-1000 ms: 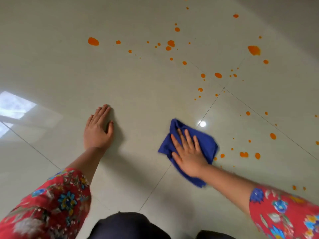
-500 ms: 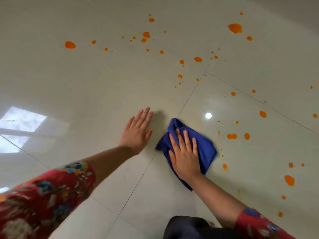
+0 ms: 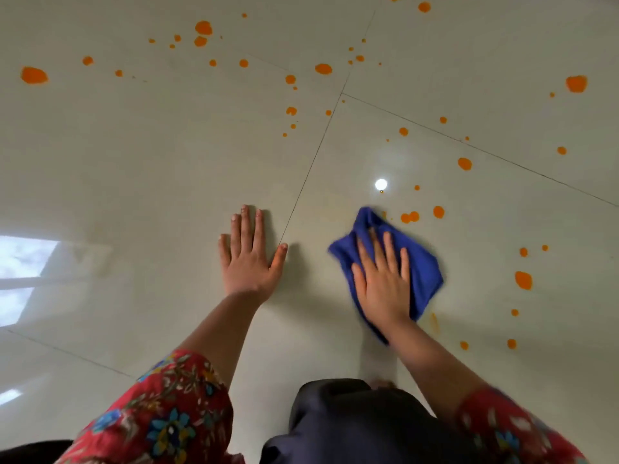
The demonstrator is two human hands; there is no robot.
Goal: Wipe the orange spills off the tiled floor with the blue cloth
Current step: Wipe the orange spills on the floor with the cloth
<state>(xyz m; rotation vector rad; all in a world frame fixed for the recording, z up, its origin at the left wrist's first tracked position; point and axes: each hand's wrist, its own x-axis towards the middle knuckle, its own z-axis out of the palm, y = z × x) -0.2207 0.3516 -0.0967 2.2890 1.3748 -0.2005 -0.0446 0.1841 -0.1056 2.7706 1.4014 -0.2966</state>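
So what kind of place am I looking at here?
Probably an indoor room, perhaps in a home: the floor is large glossy pale tiles with thin grout lines, and it mirrors a window and a round ceiling light. No furniture shows, so which room is unclear.

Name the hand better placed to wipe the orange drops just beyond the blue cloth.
Right hand: it presses the crumpled blue cloth beside those orange drops. The left hand lies flat, bare, farther away.

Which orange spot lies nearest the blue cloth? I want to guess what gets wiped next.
The double blob, two drops merged, just past the blue cloth's far corner under the right hand. The other clear spots lie farther away.
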